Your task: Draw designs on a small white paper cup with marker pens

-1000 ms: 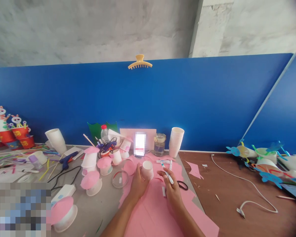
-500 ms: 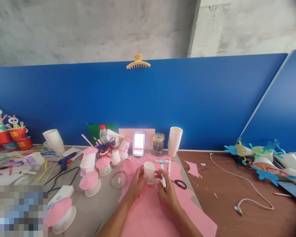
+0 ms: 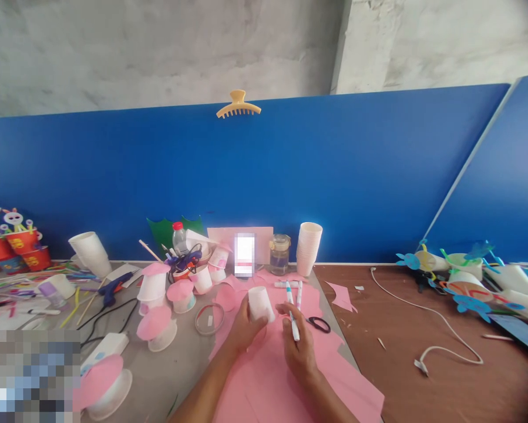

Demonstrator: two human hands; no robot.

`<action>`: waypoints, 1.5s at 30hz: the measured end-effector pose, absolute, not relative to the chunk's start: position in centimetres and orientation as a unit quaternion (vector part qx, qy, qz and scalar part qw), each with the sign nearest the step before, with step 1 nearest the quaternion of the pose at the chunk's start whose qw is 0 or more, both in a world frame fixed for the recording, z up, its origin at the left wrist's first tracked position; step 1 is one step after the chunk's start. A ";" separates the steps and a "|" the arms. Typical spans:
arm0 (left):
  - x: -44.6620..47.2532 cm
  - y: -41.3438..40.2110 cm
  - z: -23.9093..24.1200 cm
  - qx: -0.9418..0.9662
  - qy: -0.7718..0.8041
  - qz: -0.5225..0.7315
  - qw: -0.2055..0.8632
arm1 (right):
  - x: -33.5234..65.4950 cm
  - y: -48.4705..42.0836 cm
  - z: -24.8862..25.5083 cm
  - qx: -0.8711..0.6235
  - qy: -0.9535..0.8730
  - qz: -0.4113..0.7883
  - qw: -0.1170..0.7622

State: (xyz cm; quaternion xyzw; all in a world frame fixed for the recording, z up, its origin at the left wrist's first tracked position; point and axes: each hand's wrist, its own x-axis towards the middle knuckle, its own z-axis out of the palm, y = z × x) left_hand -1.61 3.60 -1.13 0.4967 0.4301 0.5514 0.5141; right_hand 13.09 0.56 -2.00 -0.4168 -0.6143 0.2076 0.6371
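Note:
A white paper cup (image 3: 260, 304) is tilted over the pink paper (image 3: 264, 388), and my left hand (image 3: 246, 329) is closed around its left and lower side. To its right, my right hand (image 3: 299, 341) holds a white marker (image 3: 292, 314) with a blue band, its dark end pointing down toward me. The right fingers are close to the cup but apart from it. Another marker (image 3: 299, 294) lies on the paper just beyond my right hand. Black-handled scissors (image 3: 319, 325) lie to the right, their blades partly hidden.
Several white cups with pink paper tops (image 3: 153, 326) stand at the left. A stack of paper cups (image 3: 309, 249) and a glass jar (image 3: 280, 254) are at the back. A glue gun (image 3: 111, 289), a tape ring (image 3: 209, 319) and a white cable (image 3: 435, 314) lie about.
The cup has gone from upright to tilted, held in my left hand. My right hand has come away from it, still with the marker. The whole view has shifted slightly.

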 end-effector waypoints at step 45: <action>-1.5 4.0 -2.2 0.562 0.452 0.497 0.482 | 11.4 -0.6 -2.2 -0.441 -0.622 0.142 0.631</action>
